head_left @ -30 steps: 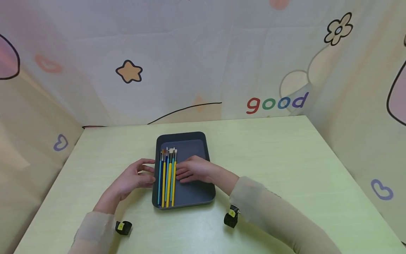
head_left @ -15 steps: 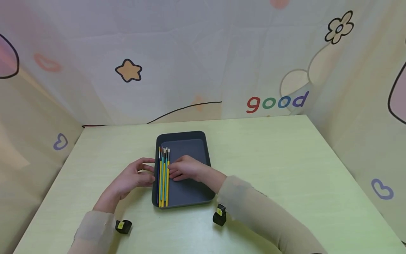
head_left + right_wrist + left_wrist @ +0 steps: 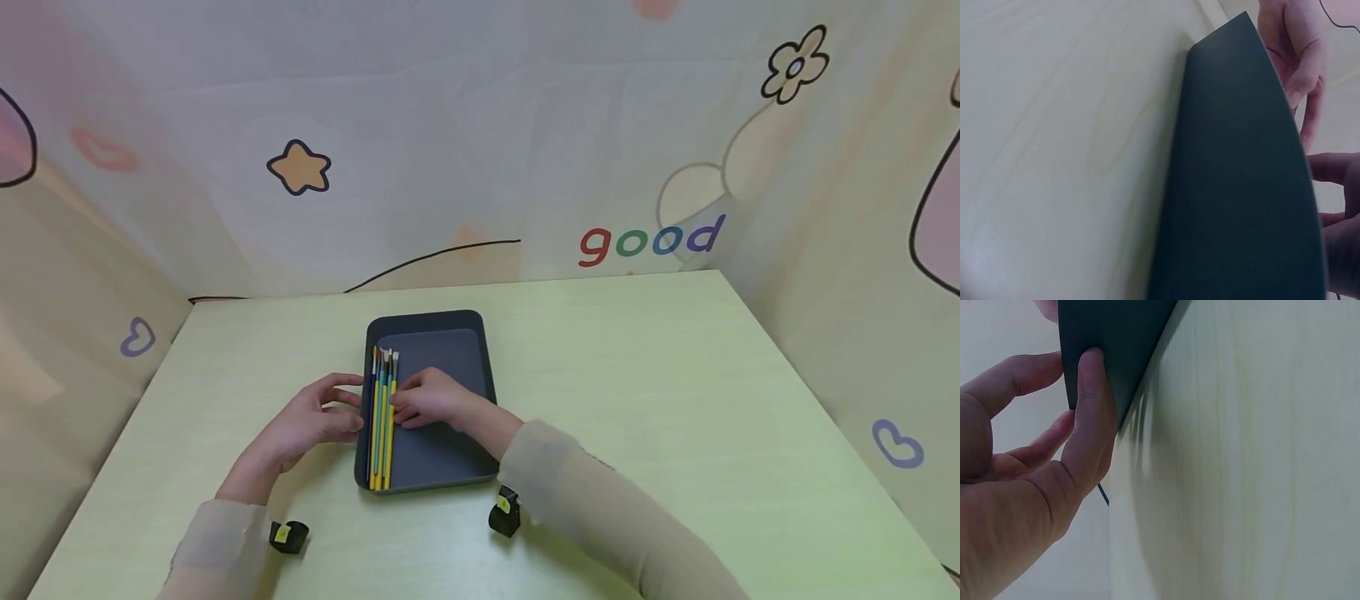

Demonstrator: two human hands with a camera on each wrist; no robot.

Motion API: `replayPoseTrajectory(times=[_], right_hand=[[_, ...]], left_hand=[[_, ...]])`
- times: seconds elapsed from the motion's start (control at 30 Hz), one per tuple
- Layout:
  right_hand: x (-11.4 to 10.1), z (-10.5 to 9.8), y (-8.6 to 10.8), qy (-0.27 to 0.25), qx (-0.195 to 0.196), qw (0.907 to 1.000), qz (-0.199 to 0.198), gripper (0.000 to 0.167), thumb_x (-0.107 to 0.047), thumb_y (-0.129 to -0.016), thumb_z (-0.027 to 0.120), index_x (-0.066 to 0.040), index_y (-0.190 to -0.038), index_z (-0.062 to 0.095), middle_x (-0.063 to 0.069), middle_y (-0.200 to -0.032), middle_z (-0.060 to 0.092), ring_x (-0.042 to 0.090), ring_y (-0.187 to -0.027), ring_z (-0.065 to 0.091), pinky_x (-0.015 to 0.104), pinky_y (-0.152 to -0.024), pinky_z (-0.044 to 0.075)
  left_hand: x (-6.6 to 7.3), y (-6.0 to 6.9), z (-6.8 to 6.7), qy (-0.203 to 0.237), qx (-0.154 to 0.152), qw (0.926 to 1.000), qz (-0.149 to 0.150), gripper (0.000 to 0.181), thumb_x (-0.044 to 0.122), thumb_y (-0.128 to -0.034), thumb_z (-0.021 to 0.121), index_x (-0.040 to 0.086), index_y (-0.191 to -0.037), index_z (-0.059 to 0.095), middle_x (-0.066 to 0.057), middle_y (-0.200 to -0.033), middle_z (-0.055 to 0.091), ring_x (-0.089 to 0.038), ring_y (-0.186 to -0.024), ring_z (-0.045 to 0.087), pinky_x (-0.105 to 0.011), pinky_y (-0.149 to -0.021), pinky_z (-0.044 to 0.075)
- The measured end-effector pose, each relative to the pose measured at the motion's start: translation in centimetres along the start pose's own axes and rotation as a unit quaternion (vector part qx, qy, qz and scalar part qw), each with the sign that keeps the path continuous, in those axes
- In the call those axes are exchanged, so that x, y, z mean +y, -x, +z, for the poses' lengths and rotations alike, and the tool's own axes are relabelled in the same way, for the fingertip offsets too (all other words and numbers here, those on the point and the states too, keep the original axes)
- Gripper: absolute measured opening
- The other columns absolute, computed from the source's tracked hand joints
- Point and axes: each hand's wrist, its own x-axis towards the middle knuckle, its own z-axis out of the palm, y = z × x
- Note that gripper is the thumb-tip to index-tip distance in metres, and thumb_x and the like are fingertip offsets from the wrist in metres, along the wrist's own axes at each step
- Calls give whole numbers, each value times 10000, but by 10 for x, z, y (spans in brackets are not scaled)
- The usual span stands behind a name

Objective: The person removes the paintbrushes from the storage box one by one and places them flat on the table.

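A dark grey tray (image 3: 442, 458) lies on the table with several paintbrushes (image 3: 382, 417) side by side along its left inner wall. Their handles are yellow, teal and dark blue, bristles toward the far end. My left hand (image 3: 311, 417) rests its fingertips against the tray's left side; the left wrist view shows its thumb on the outer wall (image 3: 1129, 337). Inside the tray, my right hand (image 3: 431, 398) presses its fingers against the right side of the brush row. In the right wrist view the tray wall (image 3: 1241, 175) hides most of the brushes and fingertips.
The pale wooden table (image 3: 615, 375) surrounds the tray. A printed cloth (image 3: 450, 125) hangs behind and at both sides. Small black blocks with yellow labels (image 3: 505, 512) sit by each sleeve (image 3: 585, 492).
My right hand has moved left inside the tray, and the brushes have slid left into a tighter row against the wall. My left hand has stayed at the tray's side.
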Motion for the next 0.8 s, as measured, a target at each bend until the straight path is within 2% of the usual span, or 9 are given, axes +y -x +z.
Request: replayPoseTrajectory(times=[0.27, 0.43, 0.8], right_hand=[[4, 19, -4, 564, 545, 9960, -430, 266, -11, -922, 724, 106, -1144, 637, 105, -841, 715, 220, -754, 726, 332, -689, 620], [3, 27, -3, 905, 707, 9913, -638, 285, -12, -914, 743, 95, -1154, 636, 54, -809, 706, 181, -708, 730, 291, -638, 611], [8, 33, 0, 537, 823, 9919, -800, 353, -9, -907, 756, 90, -1207, 599, 75, -878, 682, 206, -727, 728, 307, -636, 614]], left_hand=[[-1, -1, -1, 11, 2, 10000, 25, 679, -11, -917, 660, -17, -1524, 357, -276, -1286, 486, -272, -950, 656, -428, -853, 598], [-1, 0, -2, 33, -24, 10000, 54, 680, -14, -910, 659, -25, -1519, 356, -280, -1279, 490, -261, -951, 663, -427, -852, 598], [-3, -1, -3, 80, -67, 9999, 72, 678, -18, -915, 642, -32, -1523, 341, -283, -1287, 479, -260, -966, 672, -439, -866, 594]])
